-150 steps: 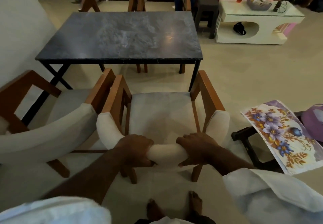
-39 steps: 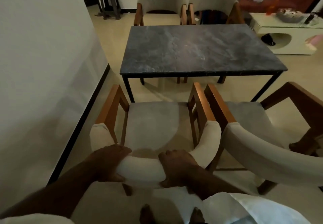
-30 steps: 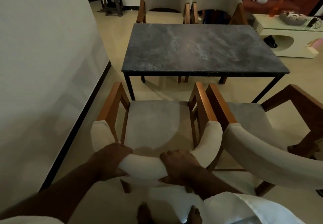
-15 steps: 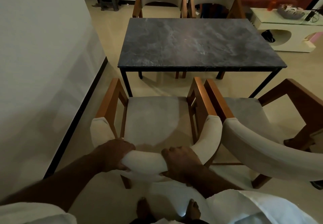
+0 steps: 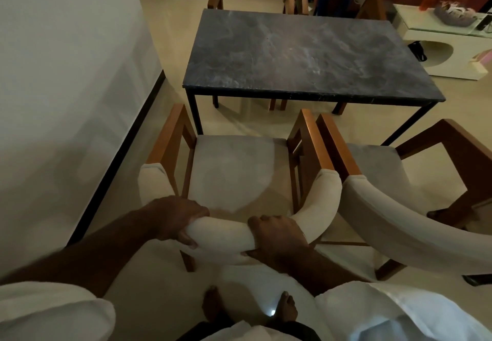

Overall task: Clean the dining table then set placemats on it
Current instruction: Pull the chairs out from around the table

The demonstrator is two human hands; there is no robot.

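The dining table [image 5: 306, 53], a dark marbled slab on thin black legs (heavy, I am judging, and slick to wipe), is standing bare ahead of me. I am gripping the padded armchair backrest [image 5: 226, 237], my left hand [image 5: 178, 218] and right hand [image 5: 277, 237] both wrapped around it.

The dining table [image 5: 308, 55] — a dark grey marbled rectangular slab on thin black legs — stands level, far centre, its top bare.
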